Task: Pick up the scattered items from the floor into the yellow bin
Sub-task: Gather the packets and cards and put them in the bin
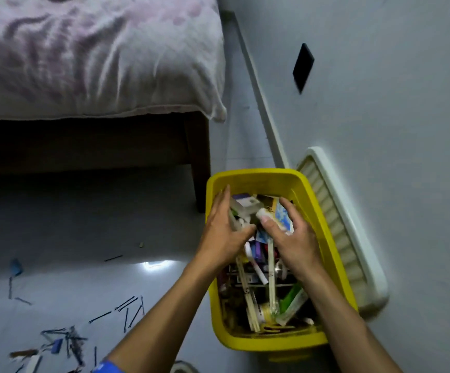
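Over the yellow bin both hands reach in from the near side. Left hand has fingers curled around a bunch of pale items, white boxy pieces, thumb pressed in toward the middle. Right hand grips a small white tube-like item, thumb on top of it, fingers wrapped round the far side next to a blue-and-white packet. Both hands sit close together, thumbs nearly touching, above the bin's contents.

Bin is crowded: wooden chopsticks, a green packet, purple and white bits, other stuff too blurred to name. Bin stands on the grey floor, just beside a white slatted lid leaning along the wall.

Scattered items still on the floor at lower left: thin dark sticks, a blue piece, a messy pile near the frame edge. One dark stick lies apart, nearer the bed.

Bed with a pinkish-white cover fills the upper left, its wooden leg just beside the bin's far corner. Black plate on the wall. Blue sleeve edge at the bottom.
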